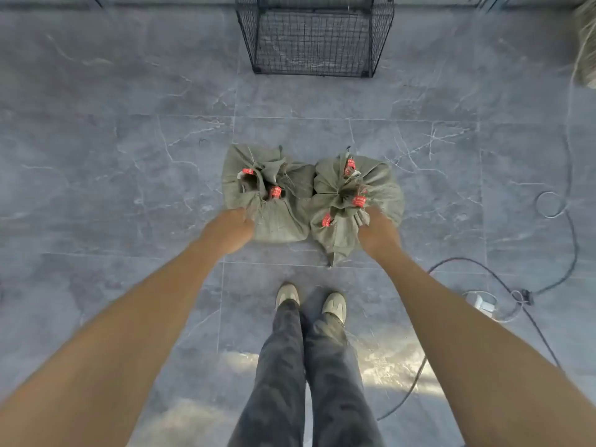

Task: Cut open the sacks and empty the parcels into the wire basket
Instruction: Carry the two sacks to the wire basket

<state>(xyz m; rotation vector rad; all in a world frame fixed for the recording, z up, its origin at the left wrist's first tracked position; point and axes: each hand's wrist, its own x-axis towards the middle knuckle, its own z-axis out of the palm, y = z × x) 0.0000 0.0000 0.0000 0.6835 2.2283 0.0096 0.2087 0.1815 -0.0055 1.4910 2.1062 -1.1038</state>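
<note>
Two grey-green woven sacks stand side by side on the tiled floor, their tops gathered and bound with red tags. My left hand (229, 228) grips the near left edge of the left sack (274, 217). My right hand (378, 232) grips the near right side of the right sack (342, 227). Both hands have their fingers curled into the fabric. A black wire basket (314, 64) stands on the floor straight ahead, beyond the sacks, and looks empty. No cutting tool is in view.
My two feet (311, 301) stand just behind the sacks. Black and white cables (548, 285) and a white plug block (483, 304) lie on the floor to the right. A pale fibrous bundle (588, 43) sits at the far right edge.
</note>
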